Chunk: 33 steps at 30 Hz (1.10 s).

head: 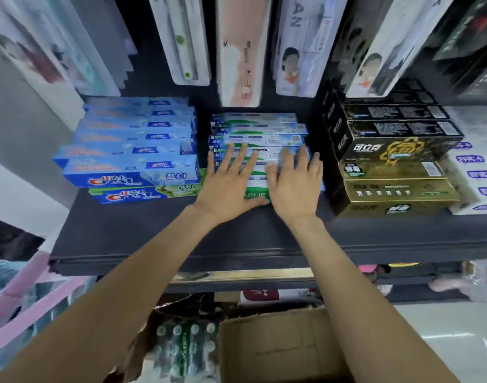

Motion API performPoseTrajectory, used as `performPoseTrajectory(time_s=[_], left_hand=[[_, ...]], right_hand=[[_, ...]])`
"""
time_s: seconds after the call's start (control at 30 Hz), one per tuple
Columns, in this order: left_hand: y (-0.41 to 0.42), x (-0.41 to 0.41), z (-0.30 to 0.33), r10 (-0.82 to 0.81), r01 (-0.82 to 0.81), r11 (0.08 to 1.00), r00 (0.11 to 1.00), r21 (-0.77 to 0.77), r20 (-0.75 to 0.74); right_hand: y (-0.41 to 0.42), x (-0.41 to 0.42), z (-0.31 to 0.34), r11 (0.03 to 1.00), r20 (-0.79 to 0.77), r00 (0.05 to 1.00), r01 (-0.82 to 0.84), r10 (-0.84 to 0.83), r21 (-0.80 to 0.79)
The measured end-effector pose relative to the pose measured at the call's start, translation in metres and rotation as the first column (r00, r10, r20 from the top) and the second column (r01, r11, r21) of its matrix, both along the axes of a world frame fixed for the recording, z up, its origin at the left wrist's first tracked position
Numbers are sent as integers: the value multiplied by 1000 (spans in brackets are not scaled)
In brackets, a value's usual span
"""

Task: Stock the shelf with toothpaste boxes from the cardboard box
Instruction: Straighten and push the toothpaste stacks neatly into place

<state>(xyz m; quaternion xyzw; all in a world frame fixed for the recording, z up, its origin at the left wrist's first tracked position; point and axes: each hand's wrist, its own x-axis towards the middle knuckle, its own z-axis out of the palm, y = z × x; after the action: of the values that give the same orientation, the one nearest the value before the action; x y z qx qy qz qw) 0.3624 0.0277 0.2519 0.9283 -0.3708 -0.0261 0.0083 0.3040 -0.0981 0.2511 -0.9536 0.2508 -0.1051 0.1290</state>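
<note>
A stack of white-and-green toothpaste boxes [260, 128] lies in the middle of the dark shelf [159, 230]. My left hand [228, 186] lies flat on the front boxes, fingers spread and straight, thumb along the green front edge. My right hand [296, 186] presses flat beside it on the same stack, fingers straight. Neither hand grips a box. The cardboard box [278, 349] stands open on the floor below, between my forearms; its inside is hidden.
Blue Crest boxes [131, 158] are stacked at the left, black-and-gold boxes [391, 164] at the right, white boxes [474, 175] beyond them. Toothbrush packs [242, 51] hang above. A shrink-wrapped pack of bottles [184, 346] and a pink-edged basket [29, 305] sit below.
</note>
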Motion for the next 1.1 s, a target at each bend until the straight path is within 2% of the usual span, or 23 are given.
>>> performPoseTrajectory(time_s=[0.1,0.2,0.37,0.43,0.53,0.63,0.7,0.77,0.87,1.0,1.1], left_hand=[[5,8,2,-17,14,999,997,-48,-70],[6,10,2,-9,0,997,994,-83,-112],[3,11,2,5,-17,995,993,-96,-117],[1,12,1,13,-22,996,994,-87,-108],[-6,14,7,42,-56,996,982,-72,-183],[-17,19,15,152,-192,969,958,-152,-242],[-25,32,18,258,-318,913,935,-254,-243],[-32,48,19,343,-394,888,911,-237,-228],[-40,61,16,370,-404,904,904,-139,-216],[-44,61,10,345,-378,899,922,-221,-174],[-44,64,10,351,-376,902,925,-215,-146]], right_hand=[[-1,6,7,994,31,998,-59,56,97],[-20,21,17,984,136,978,-165,156,59],[-50,64,23,967,-129,979,-127,158,220],[-50,73,20,969,-157,974,-125,160,211],[-50,79,19,978,-156,979,-105,134,181],[-50,80,18,983,-152,980,-108,131,150],[-51,75,18,986,-132,982,-122,137,117],[-53,66,19,987,-113,984,-124,135,99],[-54,53,17,979,-96,986,-123,140,162],[-51,53,14,961,-79,983,-141,164,236],[-53,54,15,956,-70,983,-146,168,255]])
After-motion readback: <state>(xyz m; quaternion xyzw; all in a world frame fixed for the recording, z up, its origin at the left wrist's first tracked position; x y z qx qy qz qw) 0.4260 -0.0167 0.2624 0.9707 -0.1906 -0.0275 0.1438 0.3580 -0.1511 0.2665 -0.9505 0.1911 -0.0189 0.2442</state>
